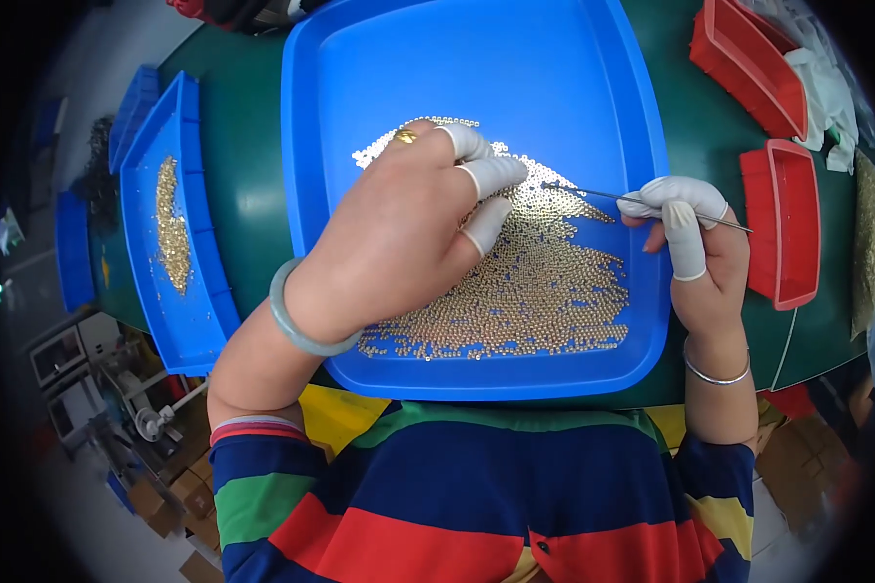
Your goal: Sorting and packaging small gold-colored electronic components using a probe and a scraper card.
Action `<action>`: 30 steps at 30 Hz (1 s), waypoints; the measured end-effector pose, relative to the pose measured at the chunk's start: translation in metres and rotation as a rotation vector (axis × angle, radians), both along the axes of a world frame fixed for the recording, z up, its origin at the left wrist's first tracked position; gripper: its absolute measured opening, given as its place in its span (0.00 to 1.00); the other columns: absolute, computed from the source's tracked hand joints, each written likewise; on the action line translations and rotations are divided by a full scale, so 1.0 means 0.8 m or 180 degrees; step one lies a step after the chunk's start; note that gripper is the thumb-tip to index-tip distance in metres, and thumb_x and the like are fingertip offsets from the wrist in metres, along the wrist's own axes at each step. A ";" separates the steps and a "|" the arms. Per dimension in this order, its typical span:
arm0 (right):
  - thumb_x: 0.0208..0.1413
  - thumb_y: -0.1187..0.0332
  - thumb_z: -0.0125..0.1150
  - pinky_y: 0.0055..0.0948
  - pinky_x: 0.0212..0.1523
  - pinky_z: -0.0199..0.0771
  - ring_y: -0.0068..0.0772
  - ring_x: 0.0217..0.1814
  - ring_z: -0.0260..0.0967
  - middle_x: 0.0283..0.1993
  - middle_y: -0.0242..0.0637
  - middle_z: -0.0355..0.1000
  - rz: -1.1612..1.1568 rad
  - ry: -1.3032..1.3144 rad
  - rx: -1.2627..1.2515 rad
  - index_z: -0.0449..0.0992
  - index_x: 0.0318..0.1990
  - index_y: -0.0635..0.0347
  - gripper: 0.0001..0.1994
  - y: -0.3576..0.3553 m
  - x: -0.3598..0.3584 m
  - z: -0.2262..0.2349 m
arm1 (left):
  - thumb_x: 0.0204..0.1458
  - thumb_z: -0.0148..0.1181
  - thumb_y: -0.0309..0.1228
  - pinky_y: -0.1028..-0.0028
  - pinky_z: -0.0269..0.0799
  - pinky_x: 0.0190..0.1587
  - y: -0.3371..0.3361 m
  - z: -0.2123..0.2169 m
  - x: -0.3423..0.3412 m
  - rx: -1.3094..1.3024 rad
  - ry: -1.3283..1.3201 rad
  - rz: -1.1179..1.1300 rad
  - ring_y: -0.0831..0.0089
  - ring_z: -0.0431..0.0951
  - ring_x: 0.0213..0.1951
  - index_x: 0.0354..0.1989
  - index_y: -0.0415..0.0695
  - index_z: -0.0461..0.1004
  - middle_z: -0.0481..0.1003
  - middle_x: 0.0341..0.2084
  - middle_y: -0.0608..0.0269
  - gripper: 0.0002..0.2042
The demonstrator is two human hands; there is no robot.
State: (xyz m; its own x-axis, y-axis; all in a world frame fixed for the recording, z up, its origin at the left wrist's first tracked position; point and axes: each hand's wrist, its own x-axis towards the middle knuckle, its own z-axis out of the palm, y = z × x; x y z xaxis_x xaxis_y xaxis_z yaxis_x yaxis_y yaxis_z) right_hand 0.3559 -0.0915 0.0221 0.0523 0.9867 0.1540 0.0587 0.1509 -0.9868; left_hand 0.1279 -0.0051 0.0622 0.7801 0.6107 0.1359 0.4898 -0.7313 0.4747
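Note:
A large blue tray [476,58] holds a wide spread of tiny, shiny gold-coloured beads [515,291]. Over the upper part of the beads is my left hand [408,214], with white finger cots on its thumb and two fingers. These fingertips are apart and rest at the beads; I see nothing held between them. My right hand [695,233], also wearing white finger cots, pinches a thin metal pick [603,194] at the tray's right rim. The pick's far tip reaches left over the beads, close to my left fingertips.
On the left stands a smaller blue tray [214,291] with a strip of gold-coloured pieces [172,233]. Two red bins, an upper one [749,68] and a lower one [783,223], stand on the right. Beyond them lies a clear bag of gold-coloured pieces [870,243]. The table [248,126] is green.

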 end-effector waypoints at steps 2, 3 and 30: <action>0.57 0.74 0.47 0.17 0.34 0.67 0.22 0.36 0.70 0.37 0.38 0.72 -0.0032 0.0047 0.0045 0.70 0.39 0.68 0.07 0.002 0.001 -0.004 | 0.41 0.58 0.22 0.68 0.67 0.40 0.003 -0.007 0.014 0.0019 0.0017 -0.0011 0.59 0.70 0.36 0.38 0.43 0.75 0.71 0.32 0.55 0.12; 0.57 0.73 0.47 0.16 0.33 0.67 0.22 0.35 0.70 0.36 0.38 0.72 -0.0038 0.0089 0.0076 0.70 0.39 0.68 0.08 0.002 0.000 -0.005 | 0.41 0.58 0.22 0.69 0.67 0.40 0.003 -0.009 0.019 0.0065 0.0069 -0.0041 0.60 0.69 0.35 0.37 0.43 0.75 0.71 0.31 0.56 0.12; 0.61 0.67 0.40 0.18 0.31 0.67 0.27 0.34 0.71 0.35 0.44 0.73 -0.0060 0.0075 -0.0087 0.69 0.40 0.66 0.12 0.013 0.014 -0.004 | 0.36 0.62 0.22 0.70 0.65 0.36 0.014 -0.025 0.038 0.0277 -0.0012 -0.0078 0.64 0.69 0.31 0.30 0.43 0.76 0.72 0.28 0.61 0.09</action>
State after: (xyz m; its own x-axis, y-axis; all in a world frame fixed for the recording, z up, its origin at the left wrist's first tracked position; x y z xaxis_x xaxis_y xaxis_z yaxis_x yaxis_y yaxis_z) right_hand 0.3669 -0.0810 0.0186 0.0743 0.9893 0.1256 0.0379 0.1231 -0.9917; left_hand 0.1580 0.0059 0.0419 0.7940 0.5773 0.1905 0.4697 -0.7815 0.4106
